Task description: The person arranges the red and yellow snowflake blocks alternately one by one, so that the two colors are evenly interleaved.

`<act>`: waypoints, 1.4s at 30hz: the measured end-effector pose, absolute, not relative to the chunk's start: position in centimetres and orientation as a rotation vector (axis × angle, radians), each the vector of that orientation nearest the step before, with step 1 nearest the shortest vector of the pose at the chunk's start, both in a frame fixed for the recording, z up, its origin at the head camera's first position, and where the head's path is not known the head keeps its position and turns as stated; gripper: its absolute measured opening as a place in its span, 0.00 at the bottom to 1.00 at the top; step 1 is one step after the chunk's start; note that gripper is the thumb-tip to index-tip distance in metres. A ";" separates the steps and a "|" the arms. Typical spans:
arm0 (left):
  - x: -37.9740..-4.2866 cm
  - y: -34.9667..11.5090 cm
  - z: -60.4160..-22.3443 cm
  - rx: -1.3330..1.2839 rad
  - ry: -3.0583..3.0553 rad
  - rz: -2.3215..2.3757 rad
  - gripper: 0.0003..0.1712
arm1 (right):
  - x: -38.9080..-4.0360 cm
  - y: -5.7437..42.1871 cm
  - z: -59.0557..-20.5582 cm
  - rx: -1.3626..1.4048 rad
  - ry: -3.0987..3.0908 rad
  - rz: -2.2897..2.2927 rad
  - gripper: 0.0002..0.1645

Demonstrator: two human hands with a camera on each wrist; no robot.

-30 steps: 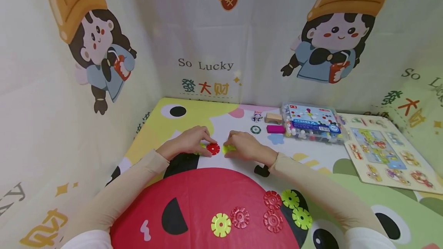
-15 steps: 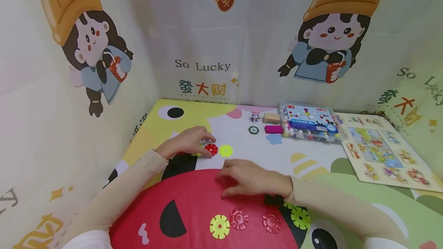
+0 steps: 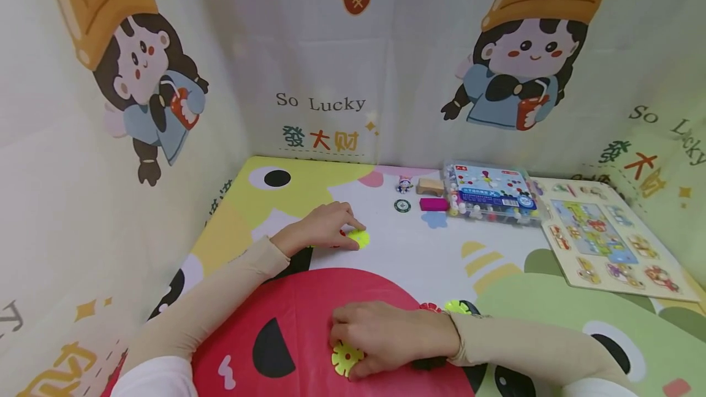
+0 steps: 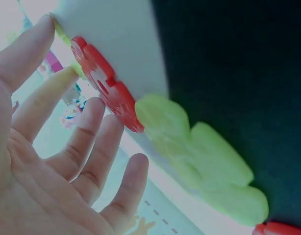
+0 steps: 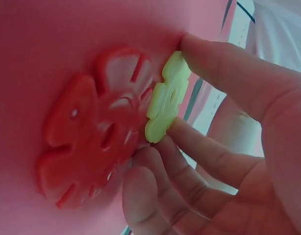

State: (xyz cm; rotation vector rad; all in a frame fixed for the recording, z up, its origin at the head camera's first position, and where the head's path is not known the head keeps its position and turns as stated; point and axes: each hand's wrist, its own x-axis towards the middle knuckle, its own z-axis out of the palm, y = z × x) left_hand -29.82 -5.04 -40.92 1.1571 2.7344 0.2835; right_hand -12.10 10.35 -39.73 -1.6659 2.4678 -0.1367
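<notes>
My left hand [image 3: 330, 225] reaches forward on the patterned mat, thumb and index finger at opposite edges of a yellow notched plastic disc [image 3: 361, 237]. In the left wrist view, that disc ends a row with a red disc [image 4: 104, 83], a yellow-green disc [image 4: 199, 156] and another red one [image 4: 283, 229]. Nearer my body, my right hand [image 3: 394, 337] pinches a second yellow notched disc [image 3: 344, 358] by its edges, close over the mat's red shape. Beside it in the right wrist view lies a red notched disc [image 5: 91, 132], which the hand hides from the head view.
Beyond the right forearm a red disc [image 3: 430, 307] and a yellow disc [image 3: 456, 306] show partly. Farther back are a clear box [image 3: 491, 195] of parts, a magenta block [image 3: 434, 204], a wooden block [image 3: 430, 186], a figurine [image 3: 404, 184], a round chip [image 3: 402, 206] and a puzzle board [image 3: 584, 262].
The right hand has let go of the yellow disc at the row's end and come back to another yellow disc near me. The left hand has shifted right, from the red disc to the yellow one.
</notes>
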 end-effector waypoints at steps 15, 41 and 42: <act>-29.7 -5.3 -41.0 1.206 2.716 0.302 0.28 | -13.4 15.1 -39.5 -1.338 2.499 -0.338 0.30; -29.6 -5.2 -40.7 1.145 2.718 0.306 0.29 | -10.9 14.8 -39.2 -1.522 2.504 -0.257 0.25; -29.6 -5.1 -40.7 1.149 2.718 0.305 0.29 | -10.6 14.9 -39.2 -1.548 2.501 -0.237 0.25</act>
